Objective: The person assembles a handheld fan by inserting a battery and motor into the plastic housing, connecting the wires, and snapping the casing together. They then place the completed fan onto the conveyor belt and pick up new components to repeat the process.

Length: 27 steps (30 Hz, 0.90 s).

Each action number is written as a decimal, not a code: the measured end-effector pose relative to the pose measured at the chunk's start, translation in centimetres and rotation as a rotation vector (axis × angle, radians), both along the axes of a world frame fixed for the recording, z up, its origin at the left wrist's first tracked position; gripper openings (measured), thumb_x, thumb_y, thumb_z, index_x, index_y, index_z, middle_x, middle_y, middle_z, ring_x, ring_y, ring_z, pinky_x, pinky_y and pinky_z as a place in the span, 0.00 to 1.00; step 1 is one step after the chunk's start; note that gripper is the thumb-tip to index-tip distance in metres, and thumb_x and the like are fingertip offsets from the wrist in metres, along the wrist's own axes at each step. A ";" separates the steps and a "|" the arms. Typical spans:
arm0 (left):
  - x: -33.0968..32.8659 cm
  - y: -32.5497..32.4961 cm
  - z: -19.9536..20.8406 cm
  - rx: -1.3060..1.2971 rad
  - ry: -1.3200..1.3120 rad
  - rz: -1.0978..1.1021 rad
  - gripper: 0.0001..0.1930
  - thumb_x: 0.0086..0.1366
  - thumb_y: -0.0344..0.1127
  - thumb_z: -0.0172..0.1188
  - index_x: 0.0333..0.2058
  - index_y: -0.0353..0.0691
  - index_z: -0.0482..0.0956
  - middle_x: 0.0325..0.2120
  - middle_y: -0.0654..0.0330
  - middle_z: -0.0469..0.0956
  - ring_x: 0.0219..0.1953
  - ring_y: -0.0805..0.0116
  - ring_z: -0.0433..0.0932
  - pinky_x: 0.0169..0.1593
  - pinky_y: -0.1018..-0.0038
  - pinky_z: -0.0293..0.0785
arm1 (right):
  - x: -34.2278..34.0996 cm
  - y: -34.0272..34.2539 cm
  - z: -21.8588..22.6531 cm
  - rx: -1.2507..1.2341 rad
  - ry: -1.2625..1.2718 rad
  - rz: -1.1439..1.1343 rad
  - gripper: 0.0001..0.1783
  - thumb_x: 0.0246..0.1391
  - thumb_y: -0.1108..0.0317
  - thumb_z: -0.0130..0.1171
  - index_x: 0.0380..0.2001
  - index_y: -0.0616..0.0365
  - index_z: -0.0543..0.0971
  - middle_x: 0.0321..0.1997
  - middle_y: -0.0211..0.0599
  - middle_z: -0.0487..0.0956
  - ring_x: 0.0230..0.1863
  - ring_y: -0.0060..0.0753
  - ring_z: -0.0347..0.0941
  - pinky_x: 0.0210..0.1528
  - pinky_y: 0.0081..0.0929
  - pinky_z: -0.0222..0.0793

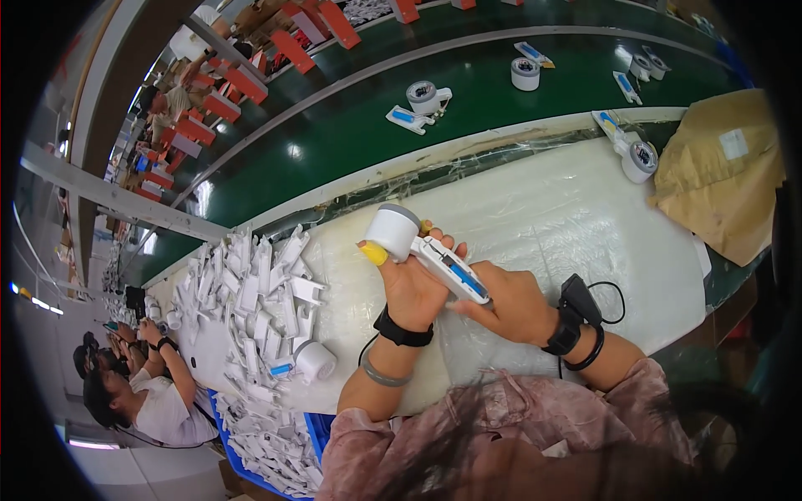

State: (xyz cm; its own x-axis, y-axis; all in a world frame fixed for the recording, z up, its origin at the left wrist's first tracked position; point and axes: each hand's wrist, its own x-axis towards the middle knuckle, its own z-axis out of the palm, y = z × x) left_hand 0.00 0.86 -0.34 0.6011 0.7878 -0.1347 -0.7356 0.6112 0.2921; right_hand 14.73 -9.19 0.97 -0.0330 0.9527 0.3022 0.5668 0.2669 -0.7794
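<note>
Over the table, my left hand (415,292) is wrapped round a white handheld device (393,232) with a drum-shaped head and a grey rim. Yellow covers sit on the thumb and some fingertips of that hand. The device's handle slants down to the right, its long side uncovered, with a blue battery cell (462,277) lying inside. My right hand (511,305) grips the handle's lower end between thumb and fingers; some of these fingers are hidden. Left of my hands lies a heap of white plastic handle shells (248,294), with another drum-headed unit (314,360) at its near edge.
A blue bin (321,432) of white shells stands below the heap. Beyond the table runs a green conveyor belt (334,138) carrying drum-headed units (424,98). Another unit (639,160) lies beside brown paper (710,188) at right. A co-worker (163,405) sits at far left.
</note>
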 end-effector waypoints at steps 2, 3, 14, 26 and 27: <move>-0.3 0.0 -0.5 0.034 -0.015 -0.015 0.44 0.53 0.78 0.48 0.47 0.38 0.70 0.34 0.59 0.74 0.42 0.61 0.73 0.57 0.55 0.65 | 0.2 -0.1 0.1 0.022 0.008 0.042 0.15 0.57 0.63 0.59 0.43 0.61 0.74 0.32 0.44 0.79 0.29 0.44 0.78 0.30 0.29 0.72; -0.4 0.0 -0.7 0.069 -0.022 -0.039 0.42 0.55 0.76 0.48 0.47 0.37 0.70 0.33 0.60 0.72 0.42 0.61 0.71 0.56 0.56 0.64 | 0.2 0.0 0.0 0.018 0.002 0.049 0.15 0.57 0.63 0.59 0.43 0.61 0.74 0.32 0.44 0.79 0.29 0.44 0.78 0.30 0.29 0.72; 0.8 -1.9 0.3 0.351 0.287 -0.123 0.46 0.55 0.79 0.44 0.50 0.36 0.68 0.33 0.59 0.74 0.38 0.70 0.74 0.44 0.73 0.71 | 1.3 0.6 0.9 0.023 0.370 -0.080 0.08 0.51 0.71 0.66 0.33 0.61 0.77 0.28 0.31 0.77 0.25 0.17 0.73 0.29 0.16 0.69; 0.9 -2.2 -0.3 0.429 0.386 -0.121 0.49 0.52 0.80 0.45 0.50 0.34 0.68 0.34 0.60 0.74 0.39 0.73 0.74 0.46 0.75 0.71 | 2.0 0.3 1.0 -0.122 0.459 -0.013 0.07 0.52 0.73 0.65 0.31 0.61 0.77 0.29 0.29 0.80 0.28 0.14 0.75 0.31 0.15 0.70; 0.7 -2.1 -0.4 0.427 0.391 -0.122 0.49 0.52 0.80 0.45 0.50 0.34 0.68 0.34 0.60 0.74 0.39 0.73 0.74 0.46 0.75 0.71 | 2.0 0.4 0.9 -0.141 0.463 -0.022 0.07 0.51 0.73 0.66 0.31 0.61 0.77 0.29 0.29 0.79 0.28 0.14 0.75 0.31 0.14 0.70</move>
